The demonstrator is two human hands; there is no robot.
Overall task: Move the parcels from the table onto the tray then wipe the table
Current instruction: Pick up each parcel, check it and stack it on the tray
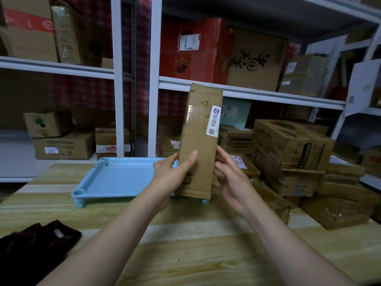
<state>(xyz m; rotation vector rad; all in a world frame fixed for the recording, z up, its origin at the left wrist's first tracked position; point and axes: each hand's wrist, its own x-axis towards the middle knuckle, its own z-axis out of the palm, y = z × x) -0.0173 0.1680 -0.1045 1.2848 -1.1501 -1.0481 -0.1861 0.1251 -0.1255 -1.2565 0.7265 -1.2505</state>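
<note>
Nearest to us, a dark cloth (35,248) lies on the wooden table (185,254) at the lower left, ready for the wiping step, which we judge is some way off.

Both forearms reach forward to a tall cardboard parcel (201,137). It is held upright in the air, its lower end over the near right corner of the light blue tray (123,178). The left hand (173,174) grips the parcel's lower left side, with the thumb laid on the front face and the fingers gone behind. The right hand (233,182) cups the lower right edge. Its thumb and fingers curl toward the cardboard, but we cannot see how far they wrap behind.

We take the step in hand to be setting this parcel on the tray. Held by its bottom end, the parcel is top-heavy, so we should tip it flat before releasing it, not stand it on end. The bare floor of the tray lies to the left, so we should carry the parcel that way and lay it along the far or left rim. That leaves room for the rest. The tray stands on short legs, so we should lower the load gently and well inside the rim.

Beyond the right hand, a pile of parcels (288,157) crowds the right of the table and has yet to be moved. Behind everything, white shelves (247,93) hold more boxes.
</note>
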